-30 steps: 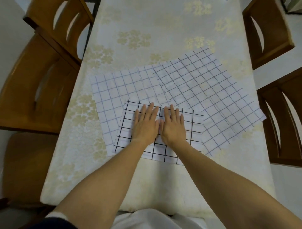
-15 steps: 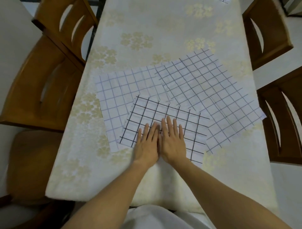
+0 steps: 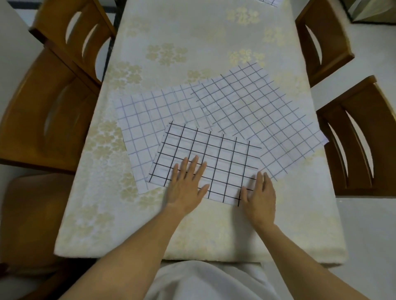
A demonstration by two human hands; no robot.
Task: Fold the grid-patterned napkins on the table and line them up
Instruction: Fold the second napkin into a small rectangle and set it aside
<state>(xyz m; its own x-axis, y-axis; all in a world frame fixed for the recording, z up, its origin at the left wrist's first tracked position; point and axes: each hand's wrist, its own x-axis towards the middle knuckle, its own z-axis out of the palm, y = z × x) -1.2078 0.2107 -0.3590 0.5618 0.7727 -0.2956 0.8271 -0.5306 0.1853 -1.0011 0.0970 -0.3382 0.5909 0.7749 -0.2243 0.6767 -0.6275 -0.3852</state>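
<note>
A folded napkin with a bold black grid point(image 3: 214, 158) lies nearest me on the table. My left hand point(image 3: 186, 184) lies flat on its near middle, fingers spread. My right hand point(image 3: 259, 194) rests at its near right corner, fingers straight, thumb on the cloth's edge. Partly under it lie two unfolded napkins: one with a faint blue grid point(image 3: 145, 120) at the left and one with a thin dark grid point(image 3: 263, 115), turned at an angle, at the right.
The table wears a cream cloth with gold flowers point(image 3: 171, 51). Wooden chairs stand on the left point(image 3: 53, 90) and on the right point(image 3: 353, 137), point(image 3: 317, 36). A corner of another gridded cloth point(image 3: 267, 2) shows at the far edge.
My hands slid toward me over the black-grid napkin, then parted: the right one moved out to the near right corner. The left one stayed near the middle.
</note>
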